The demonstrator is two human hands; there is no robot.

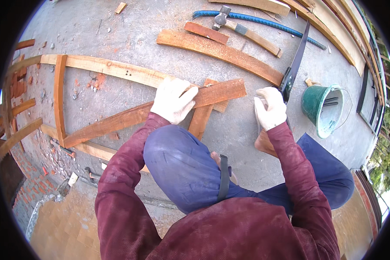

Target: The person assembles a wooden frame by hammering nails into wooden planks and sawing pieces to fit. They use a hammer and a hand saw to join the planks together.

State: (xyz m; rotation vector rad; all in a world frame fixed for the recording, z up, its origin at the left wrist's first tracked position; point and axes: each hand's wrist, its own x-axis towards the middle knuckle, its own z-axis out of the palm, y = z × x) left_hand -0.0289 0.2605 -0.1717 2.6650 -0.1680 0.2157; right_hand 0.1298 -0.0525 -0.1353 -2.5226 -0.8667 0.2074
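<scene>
My left hand (173, 100), in a white glove, grips a reddish-brown wooden plank (223, 92) that runs diagonally across a wooden frame. Its fingers wrap over the plank's edge near the upper end. Beneath that end, a shorter piece of wood (200, 119) crosses it. My right hand (271, 107), gloved too, is held to the right of the plank's end with fingers curled; whatever they may hold is hidden. Right beside its knuckles is a handsaw (295, 65) with a black handle and dark blade. I cannot tell whether the hand touches the saw.
A hammer (247, 32), a blue ribbed bar (264, 29), a brick-red wood block (206, 33) and a plank (216, 54) lie ahead. At the right stands a tilted green bucket (318, 106). The frame's pale rail (112, 68) extends left. Long boards (329, 32) lie far right.
</scene>
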